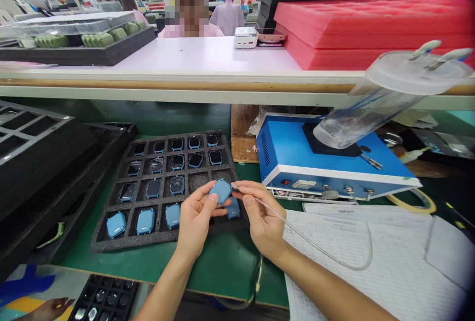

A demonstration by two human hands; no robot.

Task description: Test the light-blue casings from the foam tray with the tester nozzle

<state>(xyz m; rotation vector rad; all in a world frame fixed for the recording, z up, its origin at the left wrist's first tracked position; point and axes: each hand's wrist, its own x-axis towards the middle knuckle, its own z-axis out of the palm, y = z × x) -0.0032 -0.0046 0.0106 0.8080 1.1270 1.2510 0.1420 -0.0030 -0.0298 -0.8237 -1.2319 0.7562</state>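
My left hand (pixel 200 212) is closed on a blue watch case (pixel 221 191), its blue back facing me. Between the fingers of my right hand (pixel 263 217) is the small dark tip of a thin whitish tube (pixel 315 249), at the right edge of the case; whether it touches is too small to tell. That tube loops over the papers towards the front of a blue machine (pixel 334 162). Beneath my hands lies a dark foam tray (pixel 122 246) with several watch cases: screens up in the far rows, blue backs up in the near row. My left hand hides part of it.
Black trays (pixel 48 148) are stacked at left. Printed sheets (pixel 334 286) lie at right. A clear cylinder (pixel 363 108) stands tilted-looking on the machine. Above runs a white shelf (pixel 178 59) with red foam (pixel 356 24). Another person's hand (pixel 52 308) shows at lower left.
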